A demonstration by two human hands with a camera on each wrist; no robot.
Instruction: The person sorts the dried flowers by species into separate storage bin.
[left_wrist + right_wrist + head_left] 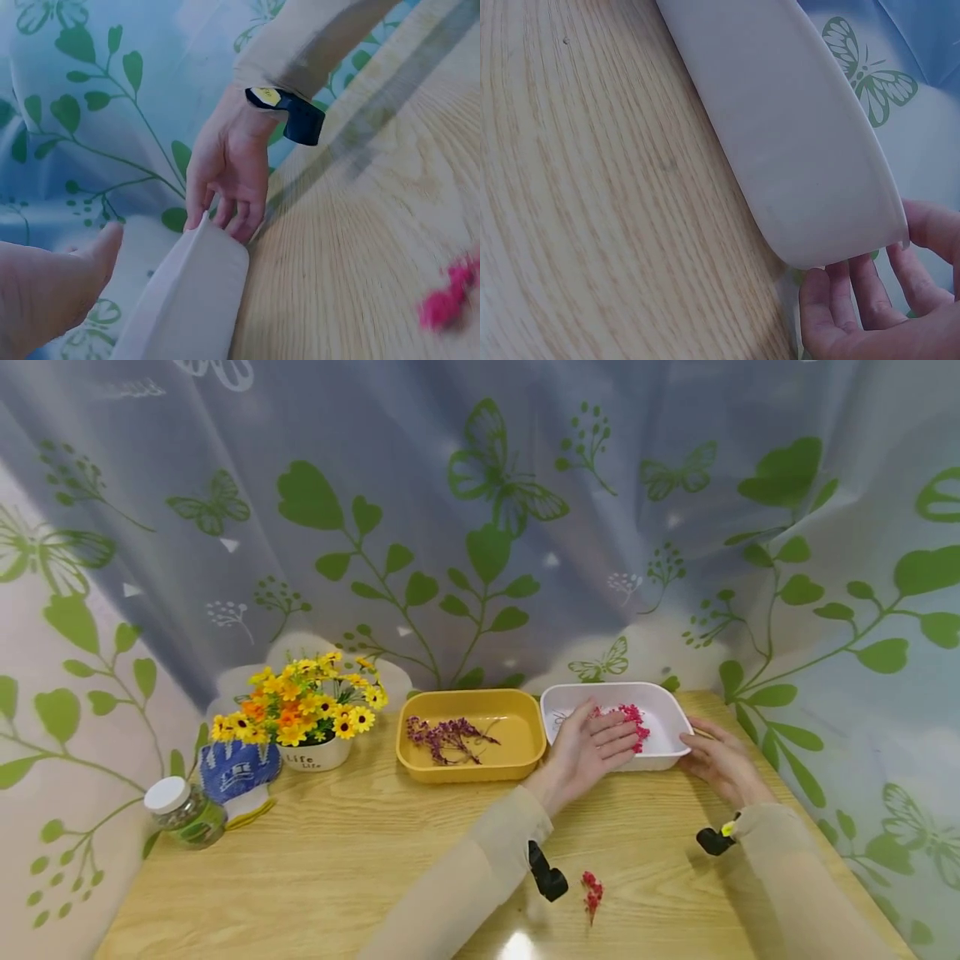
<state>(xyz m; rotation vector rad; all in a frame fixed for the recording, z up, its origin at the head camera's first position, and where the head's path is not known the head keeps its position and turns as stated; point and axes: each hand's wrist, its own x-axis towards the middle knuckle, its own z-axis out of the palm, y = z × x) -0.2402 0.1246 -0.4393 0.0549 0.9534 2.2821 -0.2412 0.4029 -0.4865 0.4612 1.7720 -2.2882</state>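
Note:
A white plastic basin [663, 714] stands at the right of the table, with pink dried flowers [636, 727] inside it. My right hand [720, 760] grips its right end; in the right wrist view the thumb is at the rim and the fingers [870, 296] curl against the outer wall. Over the basin's front left part is my left hand [588, 752], palm turned up and fingers extended, with nothing in it. It hides part of the flowers. On the table between the forearms lies a small pink flower sprig [592, 893].
Left of the white basin, a yellow basin [517, 735] contains purple dried flowers [450, 739]. Farther left are a potted bunch of yellow and orange flowers [300, 706], blue gloves [240, 772] and a white-lidded jar [187, 814]. A patterned curtain [420, 485] hangs behind the wooden table [322, 852].

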